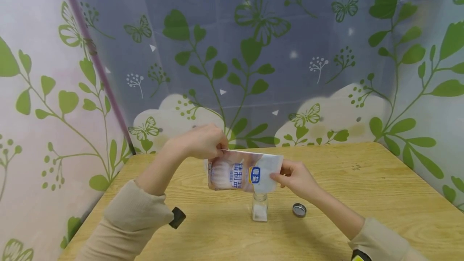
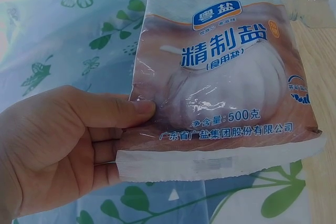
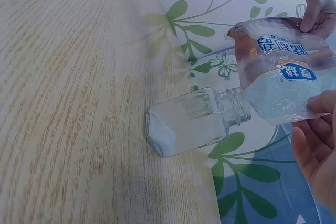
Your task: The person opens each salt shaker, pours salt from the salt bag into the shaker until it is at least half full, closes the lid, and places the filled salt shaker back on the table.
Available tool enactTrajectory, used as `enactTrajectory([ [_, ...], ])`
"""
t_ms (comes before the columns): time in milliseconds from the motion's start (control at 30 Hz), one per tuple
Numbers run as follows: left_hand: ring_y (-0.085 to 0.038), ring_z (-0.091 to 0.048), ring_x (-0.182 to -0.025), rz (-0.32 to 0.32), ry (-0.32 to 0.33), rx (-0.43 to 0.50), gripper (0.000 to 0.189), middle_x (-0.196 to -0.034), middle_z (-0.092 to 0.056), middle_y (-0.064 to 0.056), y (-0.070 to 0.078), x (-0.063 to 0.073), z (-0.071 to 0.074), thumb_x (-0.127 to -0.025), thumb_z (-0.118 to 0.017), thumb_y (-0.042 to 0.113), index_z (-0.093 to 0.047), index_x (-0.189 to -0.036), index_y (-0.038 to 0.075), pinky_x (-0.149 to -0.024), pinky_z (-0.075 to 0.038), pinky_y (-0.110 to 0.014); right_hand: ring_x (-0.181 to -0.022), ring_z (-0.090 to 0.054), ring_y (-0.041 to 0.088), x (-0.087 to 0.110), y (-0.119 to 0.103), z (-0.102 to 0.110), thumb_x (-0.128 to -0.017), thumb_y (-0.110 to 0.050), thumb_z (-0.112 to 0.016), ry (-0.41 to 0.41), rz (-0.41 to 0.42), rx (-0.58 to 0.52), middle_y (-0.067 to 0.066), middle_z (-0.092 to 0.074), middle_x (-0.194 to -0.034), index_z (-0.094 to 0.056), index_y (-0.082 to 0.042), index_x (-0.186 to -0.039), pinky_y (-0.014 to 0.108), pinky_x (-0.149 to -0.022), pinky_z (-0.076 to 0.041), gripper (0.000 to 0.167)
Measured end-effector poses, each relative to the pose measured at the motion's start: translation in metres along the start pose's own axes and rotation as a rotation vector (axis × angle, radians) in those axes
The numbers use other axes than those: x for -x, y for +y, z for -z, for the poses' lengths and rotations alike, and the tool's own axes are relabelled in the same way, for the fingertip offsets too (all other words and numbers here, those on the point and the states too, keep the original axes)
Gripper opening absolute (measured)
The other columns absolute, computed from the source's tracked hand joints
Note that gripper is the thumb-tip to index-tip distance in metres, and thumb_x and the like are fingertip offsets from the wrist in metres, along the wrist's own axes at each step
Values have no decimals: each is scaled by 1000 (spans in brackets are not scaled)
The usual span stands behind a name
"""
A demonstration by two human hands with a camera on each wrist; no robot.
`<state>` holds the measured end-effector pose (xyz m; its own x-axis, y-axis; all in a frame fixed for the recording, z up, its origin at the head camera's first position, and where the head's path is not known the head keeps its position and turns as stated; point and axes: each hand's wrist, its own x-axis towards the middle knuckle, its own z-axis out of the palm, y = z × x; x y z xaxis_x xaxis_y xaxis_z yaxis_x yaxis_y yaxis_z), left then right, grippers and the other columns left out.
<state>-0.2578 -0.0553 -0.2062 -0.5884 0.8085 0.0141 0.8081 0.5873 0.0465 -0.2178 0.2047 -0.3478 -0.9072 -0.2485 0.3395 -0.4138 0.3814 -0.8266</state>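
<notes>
A printed plastic bag of salt (image 1: 239,171) is held sideways between my two hands above a small glass jar (image 1: 260,208). My left hand (image 1: 206,142) pinches the bag's bottom edge, thumb on the printed front in the left wrist view. At the other end my right hand (image 1: 299,178) pinches the pale top between thumb and fingers. One corner of the bag sits at the jar's mouth; whether it touches the rim I cannot tell. White salt (image 3: 161,134) lies in the bottom of the upright jar, which stands uncapped on the table.
A round metal lid (image 1: 299,210) rests on the wooden table (image 1: 362,196), right of the jar. Fine white grains seem scattered on the wood near the jar in the right wrist view. A leaf-patterned curtain (image 1: 224,71) closes off the table's back and sides.
</notes>
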Motion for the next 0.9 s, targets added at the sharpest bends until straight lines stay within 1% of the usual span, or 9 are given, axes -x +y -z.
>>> enactTrajectory([
  [133,-7,-38,-51,4,-4,0,27,-52,-44,9,0,0,0,-78,-59,-1,-54,-57,15,-48,-34,-21,-65,-59,22,0,0,0,-84,-5,-66,0,0,-1,11,-65,-82,-63,7,-99,28,-53,-49,20],
  [367,-7,-34,-51,-18,11,-13,32,-52,-38,9,0,-1,0,-76,-58,-2,-44,-54,17,-48,-30,-21,-65,-59,21,-1,0,1,-83,-4,-66,6,6,16,11,-65,-82,-63,7,-99,28,-53,-49,19],
  [467,-8,-35,-51,-20,9,-18,30,-52,-40,9,0,-2,0,-77,-59,-1,-47,-55,16,-48,-31,-21,-65,-59,24,-1,0,1,-83,-4,-66,6,3,17,11,-65,-82,-63,7,-98,28,-53,-49,19],
  [600,-8,-39,-53,-17,5,-23,24,-54,-45,9,-1,-3,-1,-78,-61,0,-55,-59,14,-49,-34,-21,-65,-59,26,0,0,1,-83,-4,-66,5,1,12,11,-65,-82,-63,7,-98,28,-53,-49,19],
  [900,-8,-40,-54,-17,-2,-15,21,-55,-46,8,-1,-4,-1,-79,-61,1,-59,-61,12,-50,-35,-21,-63,-58,19,1,0,1,-83,-4,-66,5,10,6,11,-65,-81,-63,7,-98,27,-52,-48,19],
])
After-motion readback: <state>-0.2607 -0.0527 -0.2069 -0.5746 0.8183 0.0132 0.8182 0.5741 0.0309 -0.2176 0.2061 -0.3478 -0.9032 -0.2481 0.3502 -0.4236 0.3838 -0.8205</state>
